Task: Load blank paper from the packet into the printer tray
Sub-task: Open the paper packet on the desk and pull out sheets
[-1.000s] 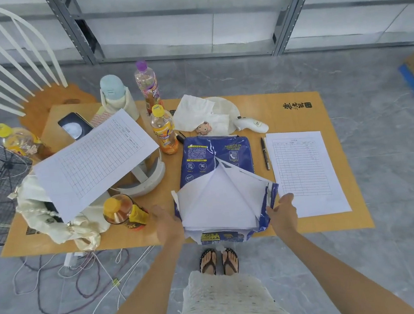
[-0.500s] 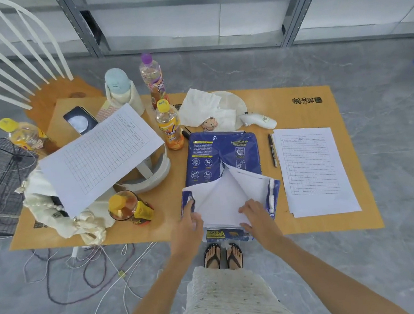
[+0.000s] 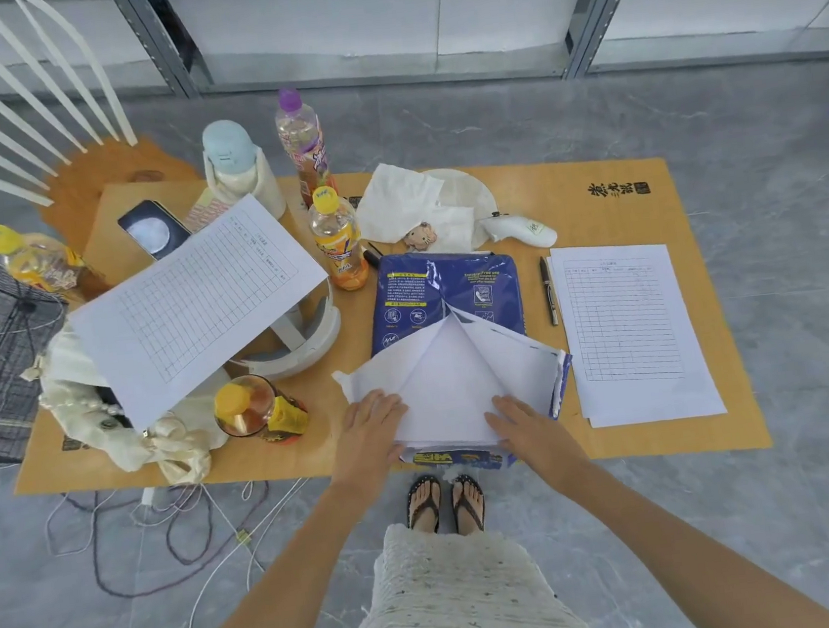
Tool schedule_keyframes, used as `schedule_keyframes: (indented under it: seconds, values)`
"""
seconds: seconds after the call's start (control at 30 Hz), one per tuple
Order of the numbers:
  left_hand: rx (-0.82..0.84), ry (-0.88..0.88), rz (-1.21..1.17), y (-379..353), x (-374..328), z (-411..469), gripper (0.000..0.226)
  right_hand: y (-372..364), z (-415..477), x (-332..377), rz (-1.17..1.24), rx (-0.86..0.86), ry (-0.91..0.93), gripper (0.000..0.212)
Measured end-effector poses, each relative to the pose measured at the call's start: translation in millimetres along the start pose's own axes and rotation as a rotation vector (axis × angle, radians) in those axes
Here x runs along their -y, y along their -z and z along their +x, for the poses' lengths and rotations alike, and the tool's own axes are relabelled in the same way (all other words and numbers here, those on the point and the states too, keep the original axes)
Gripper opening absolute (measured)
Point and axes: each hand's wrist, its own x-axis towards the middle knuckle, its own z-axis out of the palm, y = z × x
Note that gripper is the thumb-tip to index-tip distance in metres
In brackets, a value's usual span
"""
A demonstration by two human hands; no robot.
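Observation:
The blue paper packet (image 3: 443,292) lies on the wooden table (image 3: 594,190) in front of me, its near end torn open. White wrapper flaps are folded back over a stack of blank paper (image 3: 449,387) that pokes out toward the table's front edge. My left hand (image 3: 371,432) rests flat on the stack's left front corner. My right hand (image 3: 523,428) rests flat on its right front part, fingers pointing away from me. Neither hand is closed around the sheets. No printer tray shows in this view.
A printed form (image 3: 631,330) and a black pen (image 3: 548,293) lie right of the packet. On the left are a tipped jar (image 3: 253,409), a white headset (image 3: 301,337), a gridded sheet (image 3: 195,308), a cloth bag (image 3: 104,416) and bottles (image 3: 339,239). Cables trail on the floor (image 3: 779,220).
My hands left the packet's sides and came onto the top of the paper. The raised flaps have been pressed lower. The camera view shifted slightly.

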Motion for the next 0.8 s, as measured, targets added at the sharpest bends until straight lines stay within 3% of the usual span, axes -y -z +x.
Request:
schedule_keyframes:
  seconds: [0.53,0.8]
  values:
    - [-0.085,-0.114,0.142,19.8,-2.2,3.8,0.037,10.7,-4.2,-5.4,0.231,-0.049,-0.046,0.048]
    - [-0.079,-0.106,0.182,24.1,-9.6,-2.8,0.035,13.0,6.3,29.7,-0.016,-0.047,-0.112,0.055]
